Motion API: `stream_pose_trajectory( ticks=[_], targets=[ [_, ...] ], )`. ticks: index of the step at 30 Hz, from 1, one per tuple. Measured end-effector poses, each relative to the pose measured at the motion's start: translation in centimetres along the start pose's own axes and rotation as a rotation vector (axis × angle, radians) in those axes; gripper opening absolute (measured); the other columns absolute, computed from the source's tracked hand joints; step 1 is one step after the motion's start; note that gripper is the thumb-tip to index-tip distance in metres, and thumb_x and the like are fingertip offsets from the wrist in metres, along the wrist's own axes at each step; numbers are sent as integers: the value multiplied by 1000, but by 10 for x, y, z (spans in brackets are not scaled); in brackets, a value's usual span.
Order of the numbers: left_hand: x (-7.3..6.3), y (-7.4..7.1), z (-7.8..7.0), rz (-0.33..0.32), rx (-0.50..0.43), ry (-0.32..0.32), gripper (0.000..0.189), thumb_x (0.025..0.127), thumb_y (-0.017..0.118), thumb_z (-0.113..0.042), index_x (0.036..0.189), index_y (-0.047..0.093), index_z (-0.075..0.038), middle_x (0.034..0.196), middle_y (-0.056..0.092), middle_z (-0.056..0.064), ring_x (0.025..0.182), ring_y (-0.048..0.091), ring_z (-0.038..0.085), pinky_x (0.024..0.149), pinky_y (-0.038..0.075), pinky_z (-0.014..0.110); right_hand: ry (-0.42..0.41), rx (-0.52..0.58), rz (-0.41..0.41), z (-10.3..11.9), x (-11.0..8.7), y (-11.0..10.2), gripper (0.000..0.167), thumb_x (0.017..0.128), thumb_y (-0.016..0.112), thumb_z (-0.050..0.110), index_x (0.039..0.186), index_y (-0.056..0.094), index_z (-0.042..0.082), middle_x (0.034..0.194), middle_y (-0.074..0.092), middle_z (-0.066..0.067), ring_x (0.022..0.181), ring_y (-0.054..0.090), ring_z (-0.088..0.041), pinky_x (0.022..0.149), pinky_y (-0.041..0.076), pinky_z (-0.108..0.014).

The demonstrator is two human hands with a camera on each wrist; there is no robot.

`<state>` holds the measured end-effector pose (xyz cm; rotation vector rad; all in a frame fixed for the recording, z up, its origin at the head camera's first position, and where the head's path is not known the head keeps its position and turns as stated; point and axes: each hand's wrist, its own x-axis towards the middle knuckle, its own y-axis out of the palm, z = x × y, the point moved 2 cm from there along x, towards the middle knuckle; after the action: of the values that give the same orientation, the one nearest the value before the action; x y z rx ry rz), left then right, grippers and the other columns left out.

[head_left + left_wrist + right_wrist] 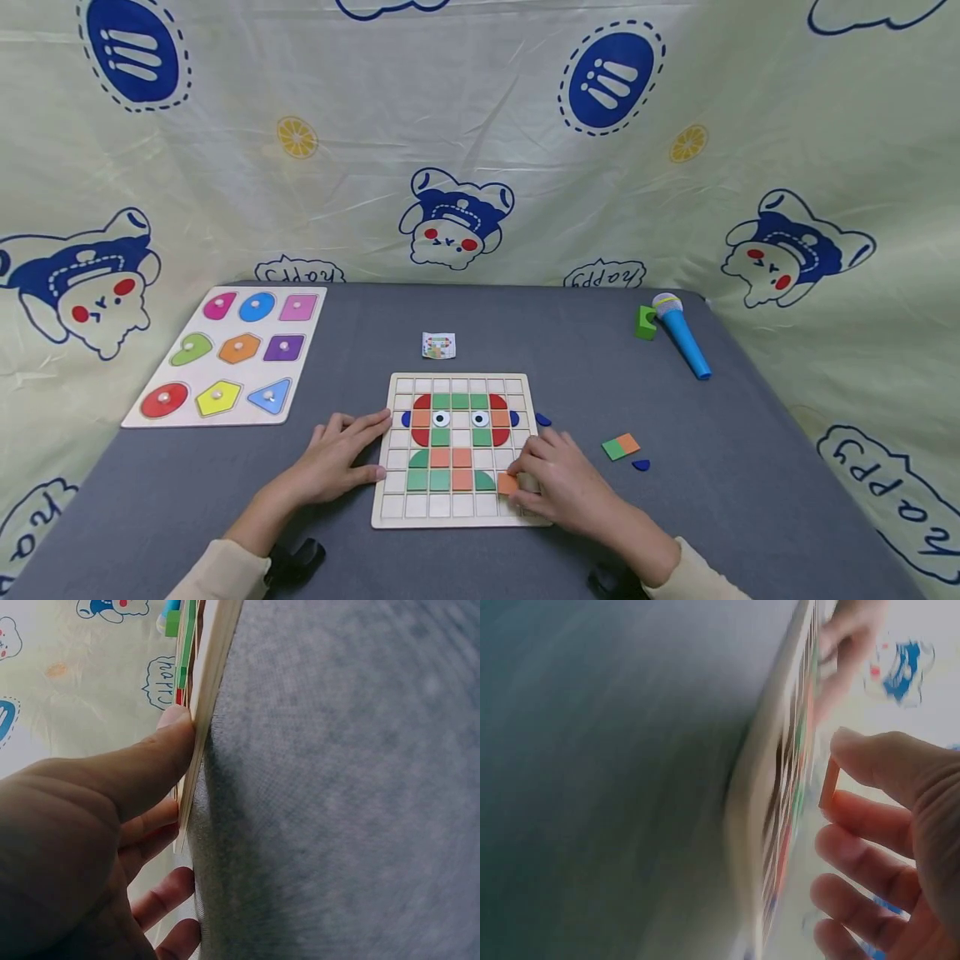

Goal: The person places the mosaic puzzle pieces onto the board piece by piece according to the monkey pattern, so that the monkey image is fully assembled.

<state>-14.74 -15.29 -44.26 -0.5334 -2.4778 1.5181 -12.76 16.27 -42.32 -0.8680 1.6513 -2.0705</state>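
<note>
A wooden grid board lies on the grey table, with red, green and orange tiles and two eye tiles set in its cells. My left hand rests against the board's left edge, thumb and fingertips touching it; in the left wrist view the thumb lies on the rim. My right hand pinches an orange square tile between thumb and index finger above the board's lower right part. Edge-on in the right wrist view, the orange tile is held apart from the board.
Right of the board lie a green tile, an orange tile and blue half-round pieces. A small picture card sits behind. A shape puzzle is at left; a toy microphone and green block stand back right.
</note>
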Motion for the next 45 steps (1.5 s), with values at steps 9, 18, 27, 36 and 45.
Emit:
stream_pose_trajectory(
  ticks=[9, 18, 27, 36, 45],
  targets=[
    [0, -1, 0, 6, -7, -2, 68, 83, 70, -36, 143, 43, -18, 150, 39, -2, 112, 38, 21, 79, 25, 35, -187, -21, 23, 51, 34, 19, 18, 77, 73, 40, 88, 70, 25, 87, 56, 11, 87, 44, -9, 78, 37, -29],
    [-1, -2, -2, -7, -13, 12, 68, 82, 71, -34, 142, 45, -16, 150, 40, 0, 112, 39, 21, 79, 25, 35, -218, -88, 38, 73, 52, 27, 17, 78, 71, 42, 84, 69, 26, 84, 55, 10, 84, 43, -10, 75, 34, -27],
    [-1, -1, -1, -15, -8, 26, 67, 83, 70, -34, 142, 44, -15, 149, 40, 0, 111, 39, 22, 78, 25, 35, -262, -136, -14, 84, 61, 31, 13, 75, 72, 38, 74, 66, 26, 82, 55, 10, 82, 43, -11, 71, 34, -27],
    [-1, 0, 1, -12, -17, 20, 67, 83, 70, -34, 142, 45, -16, 149, 40, 0, 110, 39, 21, 77, 24, 34, -270, -157, 17, 86, 61, 33, 20, 77, 72, 45, 77, 66, 26, 82, 55, 9, 85, 44, -11, 73, 35, -28],
    [0, 0, 0, -14, -9, 20, 67, 82, 71, -34, 141, 45, -15, 149, 41, 0, 111, 39, 21, 78, 25, 35, -258, -150, 44, 86, 61, 31, 22, 77, 72, 47, 80, 68, 26, 84, 56, 9, 88, 45, -11, 74, 36, -28]
  ],
)
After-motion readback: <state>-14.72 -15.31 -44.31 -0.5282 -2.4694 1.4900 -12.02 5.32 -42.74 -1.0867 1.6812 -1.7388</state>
